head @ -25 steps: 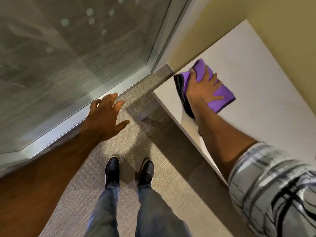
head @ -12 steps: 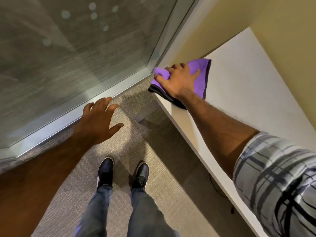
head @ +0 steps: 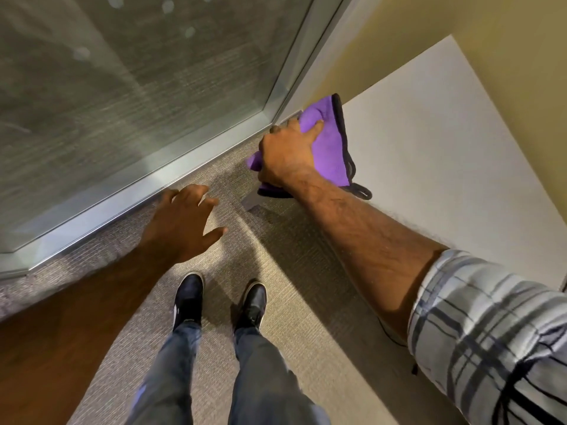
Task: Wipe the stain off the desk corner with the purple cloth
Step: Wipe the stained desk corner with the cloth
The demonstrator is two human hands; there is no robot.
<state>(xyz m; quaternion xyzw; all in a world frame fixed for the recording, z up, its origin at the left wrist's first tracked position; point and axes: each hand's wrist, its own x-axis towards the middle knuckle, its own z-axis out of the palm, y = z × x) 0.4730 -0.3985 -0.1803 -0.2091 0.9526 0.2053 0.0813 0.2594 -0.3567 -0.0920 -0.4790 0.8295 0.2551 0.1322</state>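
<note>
Two hands in shot, only one working — the right hand point(head: 287, 154) is clamped down on the purple cloth point(head: 329, 145), fingers curled over its near fold and pressing it onto the very corner of the desk point(head: 429, 154). Part of the cloth droops off the edge toward the floor, and a dark trim loop trails out on the desktop just beside the wrist. The left hand point(head: 184, 222) hangs free over the carpet point(head: 300, 302), fingers spread wide, gripping nothing.

Here's the risk as I read it: with that much cloth hanging past the edge, a hard sweep outward could drag the whole thing off the corner, and the hand would slide into open air. The stain itself can't be seen — the cloth and hand cover that spot — so whether it's gone is anyone's guess, and stopping too soon could leave a smear.

As for the surroundings: a plain white desktop, matte and bare, tucked against a yellowish wall point(head: 506, 41). A frosted glass panel point(head: 138, 87) in a metal frame runs along the left, and dark shoes point(head: 188, 297) stand on grey-beige carpet below.
</note>
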